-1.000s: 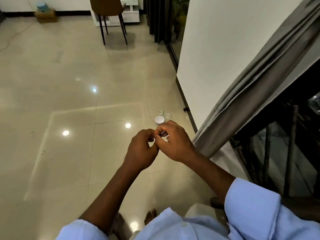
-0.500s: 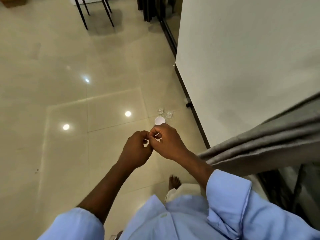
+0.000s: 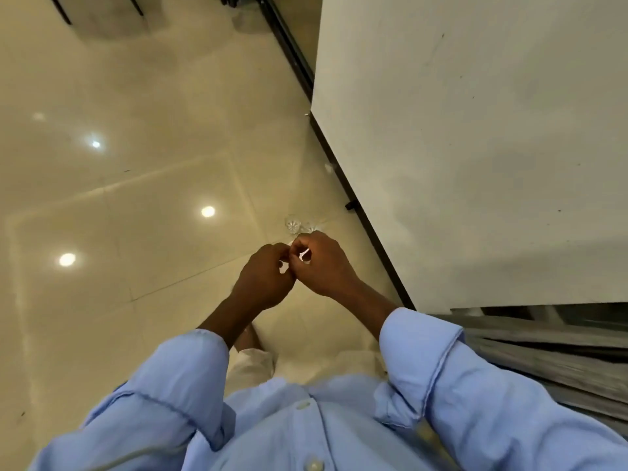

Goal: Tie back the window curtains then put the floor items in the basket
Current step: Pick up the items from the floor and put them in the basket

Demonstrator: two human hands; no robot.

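Note:
My left hand (image 3: 265,283) and my right hand (image 3: 323,266) meet in front of my chest, fingers curled and fingertips pinched together. Whether something tiny sits between them I cannot tell. Just beyond my right hand's knuckles, two small clear glass items (image 3: 293,226) lie on the cream floor tiles close to the wall's base. A grey curtain (image 3: 550,355) runs in folds along the lower right, beside my right sleeve. No basket is in view.
A white wall (image 3: 475,147) with a dark skirting strip (image 3: 367,219) fills the right side. Dark chair legs (image 3: 64,11) stand at the top left. My bare foot (image 3: 249,338) shows under my forearms. Ceiling lights reflect on the glossy tiles.
The view has tilted down and moved toward the wall. The curtain has slid to the lower right corner. The white round lid near the glass items is now out of sight behind my hands.

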